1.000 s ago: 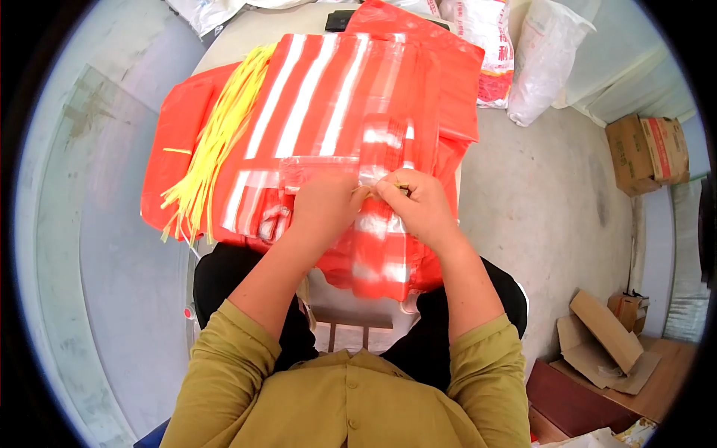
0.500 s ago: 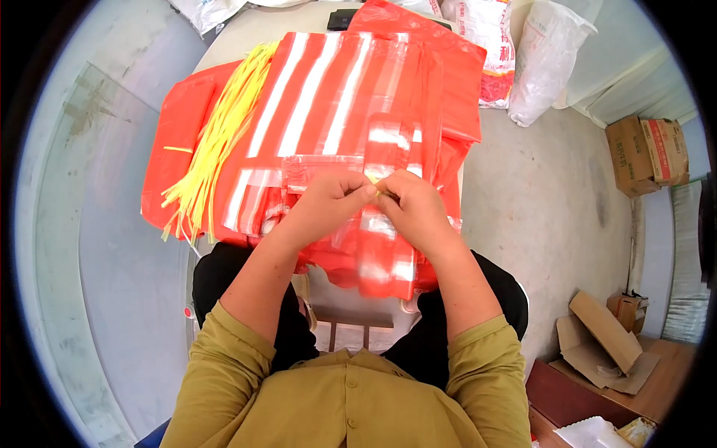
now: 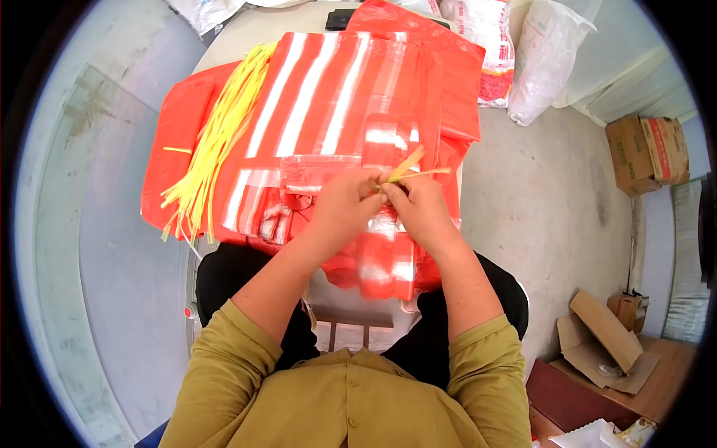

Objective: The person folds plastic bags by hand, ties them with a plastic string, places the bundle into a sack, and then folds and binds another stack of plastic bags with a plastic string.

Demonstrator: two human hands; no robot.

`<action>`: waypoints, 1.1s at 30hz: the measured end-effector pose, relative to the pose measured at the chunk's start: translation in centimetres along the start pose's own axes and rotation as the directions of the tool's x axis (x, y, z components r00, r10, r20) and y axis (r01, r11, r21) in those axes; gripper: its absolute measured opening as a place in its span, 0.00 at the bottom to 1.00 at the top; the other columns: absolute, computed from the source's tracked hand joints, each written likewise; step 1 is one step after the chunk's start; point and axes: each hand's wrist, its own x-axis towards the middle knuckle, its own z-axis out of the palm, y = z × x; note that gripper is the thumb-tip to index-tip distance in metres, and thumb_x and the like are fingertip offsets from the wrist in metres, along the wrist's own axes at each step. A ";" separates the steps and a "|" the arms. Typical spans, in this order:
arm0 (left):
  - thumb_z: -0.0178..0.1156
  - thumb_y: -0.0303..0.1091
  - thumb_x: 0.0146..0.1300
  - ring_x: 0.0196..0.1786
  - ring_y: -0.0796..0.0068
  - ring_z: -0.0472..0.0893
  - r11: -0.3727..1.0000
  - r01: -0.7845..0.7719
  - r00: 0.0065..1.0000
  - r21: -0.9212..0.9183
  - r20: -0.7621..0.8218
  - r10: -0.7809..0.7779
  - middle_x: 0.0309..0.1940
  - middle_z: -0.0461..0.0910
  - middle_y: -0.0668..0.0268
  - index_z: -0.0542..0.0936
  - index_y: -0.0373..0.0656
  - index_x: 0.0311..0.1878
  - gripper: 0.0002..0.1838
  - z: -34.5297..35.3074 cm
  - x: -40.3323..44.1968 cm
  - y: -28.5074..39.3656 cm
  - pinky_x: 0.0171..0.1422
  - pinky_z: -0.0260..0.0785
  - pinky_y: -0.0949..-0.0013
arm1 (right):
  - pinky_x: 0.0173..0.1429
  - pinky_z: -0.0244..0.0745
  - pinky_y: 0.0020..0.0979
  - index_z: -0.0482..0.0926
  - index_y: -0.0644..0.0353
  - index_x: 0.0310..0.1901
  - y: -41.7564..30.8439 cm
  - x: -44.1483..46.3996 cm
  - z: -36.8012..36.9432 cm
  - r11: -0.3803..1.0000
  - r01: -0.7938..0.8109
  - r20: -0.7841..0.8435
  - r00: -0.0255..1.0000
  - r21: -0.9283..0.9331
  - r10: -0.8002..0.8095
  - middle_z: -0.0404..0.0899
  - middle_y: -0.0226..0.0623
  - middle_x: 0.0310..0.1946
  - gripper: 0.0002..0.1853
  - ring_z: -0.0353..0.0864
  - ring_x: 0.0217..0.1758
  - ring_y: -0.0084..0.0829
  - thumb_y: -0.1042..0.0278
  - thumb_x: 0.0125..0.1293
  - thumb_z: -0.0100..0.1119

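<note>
My left hand [image 3: 349, 201] and my right hand [image 3: 420, 205] meet over a folded red plastic bundle [image 3: 388, 265] with shiny white patches. Both pinch a yellow strip [image 3: 407, 166] at the bundle's middle, and its loose ends stick out up and to the right. How the strip runs under my fingertips is hidden. Beneath the bundle lies a stack of red and white striped plastic bags [image 3: 321, 97]. Along the stack's left side rests a bunch of loose yellow strips [image 3: 220, 138], on more red plastic [image 3: 175, 134].
White sacks with red print [image 3: 494, 56] and a plain white sack [image 3: 549, 60] stand beyond the table's right side. A cardboard box [image 3: 646, 154] is at the far right. Opened cardboard [image 3: 601, 343] lies at the lower right, near a dark red box [image 3: 575, 399].
The yellow strip's ends now show above my right hand, where they were mostly hidden before. My hands have stayed together at the bundle, with my left hand shifted slightly right.
</note>
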 end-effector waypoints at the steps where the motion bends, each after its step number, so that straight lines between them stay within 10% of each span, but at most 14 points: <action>1: 0.66 0.24 0.69 0.31 0.85 0.76 0.999 0.036 0.999 0.016 -0.004 -0.035 0.34 0.86 0.70 0.83 0.36 0.53 0.10 0.0 0.0 -0.1 0.37 0.71 0.75 | 0.46 0.78 0.42 0.82 0.67 0.45 0.5 0.1 0.0 0.998 -0.020 -0.012 1.000 0.061 0.021 0.82 0.50 0.38 0.10 0.85 0.41 0.44 0.67 0.74 0.61; 6: 0.66 0.30 0.73 0.33 0.86 0.76 0.983 0.174 0.985 0.051 -0.031 -0.172 0.31 0.83 0.72 0.84 0.36 0.42 0.06 -0.3 0.3 -0.7 0.37 0.68 0.75 | 0.46 0.79 0.36 0.80 0.67 0.47 0.6 0.2 -0.1 0.932 -0.080 -0.031 0.995 0.352 0.097 0.82 0.45 0.38 0.08 0.85 0.39 0.34 0.74 0.70 0.64; 12: 0.60 0.32 0.77 0.37 0.83 0.78 0.985 0.168 0.986 -0.050 -0.001 -0.168 0.33 0.82 0.69 0.83 0.36 0.43 0.09 -0.3 0.6 -2.1 0.41 0.70 0.72 | 0.51 0.82 0.37 0.82 0.64 0.50 0.5 -0.4 0.3 0.992 0.104 -0.069 0.993 0.067 -0.099 0.83 0.45 0.40 0.11 0.86 0.44 0.39 0.78 0.66 0.64; 15: 0.58 0.32 0.77 0.38 0.68 0.82 0.979 -0.081 0.996 0.187 -0.028 0.087 0.34 0.83 0.59 0.82 0.35 0.45 0.09 0.1 0.4 -1.7 0.43 0.72 0.63 | 0.51 0.82 0.40 0.84 0.62 0.50 -0.1 -0.6 0.6 0.955 0.283 -0.159 0.942 -0.091 -0.295 0.85 0.43 0.42 0.13 0.85 0.46 0.43 0.80 0.64 0.64; 21: 0.61 0.33 0.75 0.40 0.47 0.82 0.912 -0.092 0.994 0.400 0.093 0.060 0.36 0.82 0.49 0.81 0.35 0.44 0.09 -0.4 -0.1 0.6 0.45 0.73 0.55 | 0.49 0.82 0.44 0.87 0.59 0.47 0.5 -0.1 0.2 0.806 0.441 -0.146 0.836 -0.395 -0.529 0.85 0.40 0.41 0.13 0.83 0.46 0.45 0.81 0.61 0.65; 30: 0.61 0.31 0.77 0.35 0.84 0.71 0.982 0.126 0.987 0.140 0.081 -0.138 0.30 0.76 0.73 0.81 0.38 0.45 0.07 -0.7 -0.3 -0.1 0.39 0.66 0.72 | 0.49 0.81 0.44 0.86 0.61 0.44 0.3 -0.5 -0.2 0.883 0.330 -0.147 0.907 -0.333 -0.394 0.84 0.43 0.40 0.09 0.84 0.46 0.48 0.78 0.62 0.65; 33: 0.60 0.32 0.78 0.36 0.86 0.70 0.984 0.146 0.985 0.100 0.079 -0.154 0.32 0.75 0.76 0.81 0.39 0.45 0.07 -0.9 -0.1 -0.6 0.40 0.65 0.74 | 0.45 0.80 0.32 0.85 0.64 0.47 0.1 -0.7 -0.3 0.916 0.255 -0.132 0.942 -0.310 -0.307 0.83 0.36 0.39 0.09 0.83 0.41 0.30 0.81 0.67 0.63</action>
